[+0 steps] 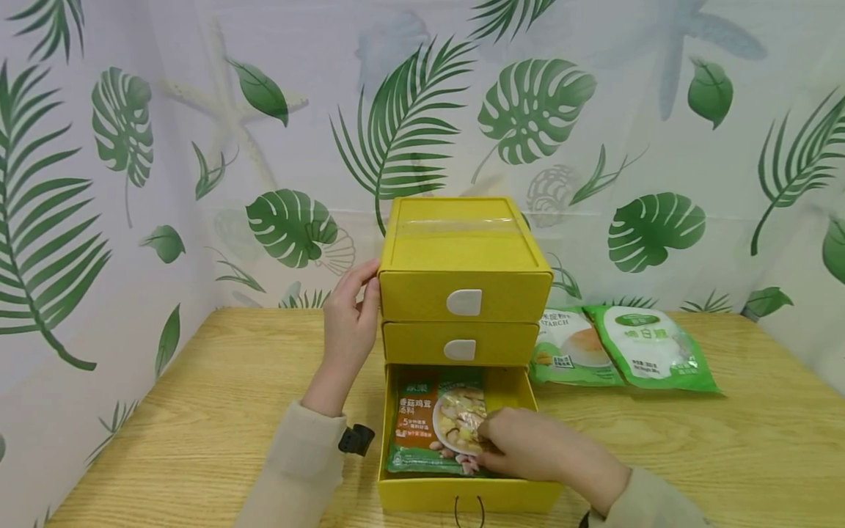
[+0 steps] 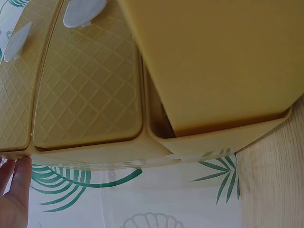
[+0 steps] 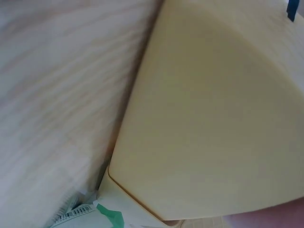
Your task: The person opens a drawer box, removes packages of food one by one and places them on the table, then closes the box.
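Observation:
A yellow three-tier drawer box [image 1: 466, 297] stands on the table, its bottom drawer [image 1: 462, 493] pulled out. Inside that drawer lies a flat green and brown soup packet [image 1: 416, 433] with a bowl of food printed on it. My right hand [image 1: 535, 444] reaches into the drawer and its curled fingers grip the packet's right edge; the fingertips are partly hidden. Against the box's upper left side rests my left hand [image 1: 351, 326], fingers extended along it. The left wrist view shows the left fingers [image 2: 20, 185] touching the box's edge.
Two plastic food bags lie on the table right of the box: a starch bag [image 1: 574, 348] and a green-and-white bag [image 1: 650, 348]. The upper two drawers, with white tabs [image 1: 464, 302], are closed. A leaf-print cloth [image 1: 422, 110] hangs behind the wooden table [image 1: 218, 411].

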